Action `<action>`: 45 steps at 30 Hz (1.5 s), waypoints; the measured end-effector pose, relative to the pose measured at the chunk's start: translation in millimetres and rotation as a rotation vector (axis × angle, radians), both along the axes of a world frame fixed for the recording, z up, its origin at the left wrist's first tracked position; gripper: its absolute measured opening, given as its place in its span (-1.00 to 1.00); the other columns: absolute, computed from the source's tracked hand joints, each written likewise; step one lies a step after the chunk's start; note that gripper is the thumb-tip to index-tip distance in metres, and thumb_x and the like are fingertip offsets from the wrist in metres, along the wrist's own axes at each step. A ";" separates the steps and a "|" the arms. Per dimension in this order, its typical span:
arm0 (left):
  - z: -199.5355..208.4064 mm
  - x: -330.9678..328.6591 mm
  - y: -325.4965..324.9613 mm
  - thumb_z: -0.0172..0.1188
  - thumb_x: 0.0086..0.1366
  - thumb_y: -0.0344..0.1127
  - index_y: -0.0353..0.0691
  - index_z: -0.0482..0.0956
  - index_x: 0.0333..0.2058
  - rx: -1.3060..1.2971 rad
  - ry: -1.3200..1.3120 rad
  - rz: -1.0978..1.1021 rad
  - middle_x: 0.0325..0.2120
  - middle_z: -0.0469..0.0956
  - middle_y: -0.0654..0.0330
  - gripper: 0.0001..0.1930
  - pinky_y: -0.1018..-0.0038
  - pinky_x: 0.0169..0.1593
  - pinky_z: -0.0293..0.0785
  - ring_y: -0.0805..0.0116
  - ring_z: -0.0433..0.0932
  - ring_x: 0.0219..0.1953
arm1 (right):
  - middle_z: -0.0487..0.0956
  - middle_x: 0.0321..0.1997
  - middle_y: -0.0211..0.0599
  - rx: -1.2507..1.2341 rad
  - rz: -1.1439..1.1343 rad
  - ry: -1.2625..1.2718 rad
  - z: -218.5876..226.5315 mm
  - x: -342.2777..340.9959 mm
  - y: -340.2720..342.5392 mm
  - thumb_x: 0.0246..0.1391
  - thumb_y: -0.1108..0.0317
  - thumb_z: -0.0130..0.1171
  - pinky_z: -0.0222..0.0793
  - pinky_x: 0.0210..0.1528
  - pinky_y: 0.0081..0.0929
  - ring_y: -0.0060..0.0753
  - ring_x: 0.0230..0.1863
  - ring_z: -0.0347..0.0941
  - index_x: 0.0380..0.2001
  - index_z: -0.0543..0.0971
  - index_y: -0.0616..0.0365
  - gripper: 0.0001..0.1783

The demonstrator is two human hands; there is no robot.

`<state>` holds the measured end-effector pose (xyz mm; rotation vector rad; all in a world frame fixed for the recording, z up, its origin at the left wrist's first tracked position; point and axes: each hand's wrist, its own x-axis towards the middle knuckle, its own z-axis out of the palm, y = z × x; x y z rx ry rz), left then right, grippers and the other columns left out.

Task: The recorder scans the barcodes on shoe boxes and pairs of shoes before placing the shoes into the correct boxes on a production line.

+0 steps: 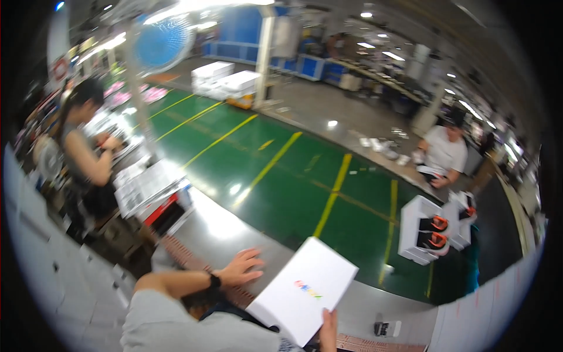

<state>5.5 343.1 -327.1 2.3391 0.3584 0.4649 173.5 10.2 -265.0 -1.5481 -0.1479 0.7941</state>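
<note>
Right hand (329, 332) grips the white box (319, 267) by its near edge. My left hand (239, 270) is beside it, fingers spread, over the grey tabletop (280, 251).

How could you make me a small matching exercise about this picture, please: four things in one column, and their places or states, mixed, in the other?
Things
1. white box
2. left hand
3. right hand
4. long green surface

Places or states
A. at the box's lower right edge, touching it
B. crossed by yellow stripes
C. bears a small multicoloured print on its top
D. holding nothing, fingers apart, to the left of the box

Right pairs: 1-C, 2-D, 3-A, 4-B
</note>
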 end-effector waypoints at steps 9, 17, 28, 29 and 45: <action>75.6 52.0 -24.6 0.09 0.43 -0.22 -0.37 -0.09 0.38 -0.893 0.055 -0.121 0.26 0.21 -0.09 -0.27 0.31 0.35 0.16 0.18 0.21 0.33 | 0.44 0.24 0.00 0.037 0.217 -0.151 -27.7 21.6 27.8 0.35 0.15 0.03 0.20 0.32 -0.32 -0.14 0.25 0.33 0.24 0.32 0.38 -0.42; 39.3 55.3 -5.3 0.18 0.37 -0.27 -0.41 -0.21 0.40 -0.336 -0.002 -0.098 0.33 0.07 -0.18 -0.14 0.22 0.41 -0.01 0.07 0.10 0.38 | 0.52 0.06 -0.23 0.152 0.260 0.096 -11.6 61.9 60.7 0.39 0.07 -0.02 0.38 0.08 -0.39 -0.39 0.00 0.44 0.12 0.39 0.27 -0.52; 35.9 47.2 -5.3 0.23 0.36 -0.23 -0.31 -0.23 0.42 -0.750 0.015 -0.033 0.34 0.00 -0.12 -0.10 0.24 0.39 0.09 0.12 0.08 0.38 | 0.37 0.32 -0.01 0.046 0.268 -0.012 -45.9 69.7 72.3 0.41 0.06 -0.15 0.04 0.41 -0.33 -0.14 0.36 0.21 0.26 0.32 0.35 -0.41; 34.8 48.1 -5.7 0.23 0.36 -0.25 -0.32 -0.23 0.41 -0.678 0.008 -0.043 0.33 0.01 -0.11 -0.11 0.25 0.39 0.10 0.13 0.09 0.38 | 0.36 0.32 0.00 0.058 0.289 -0.077 -48.9 69.8 70.5 0.41 0.07 -0.15 0.04 0.41 -0.33 -0.12 0.37 0.20 0.25 0.32 0.35 -0.41; 72.7 34.4 -21.2 0.25 0.29 -0.03 -0.29 0.31 0.24 0.085 -0.120 -0.074 0.27 0.14 -0.28 -0.33 -0.08 0.33 0.08 -0.25 0.13 0.33 | 0.56 -0.04 -0.09 -0.130 0.140 -0.264 -64.7 59.0 83.6 0.45 0.08 -0.33 0.35 0.09 -0.39 -0.28 -0.01 0.46 0.02 0.46 0.39 -0.44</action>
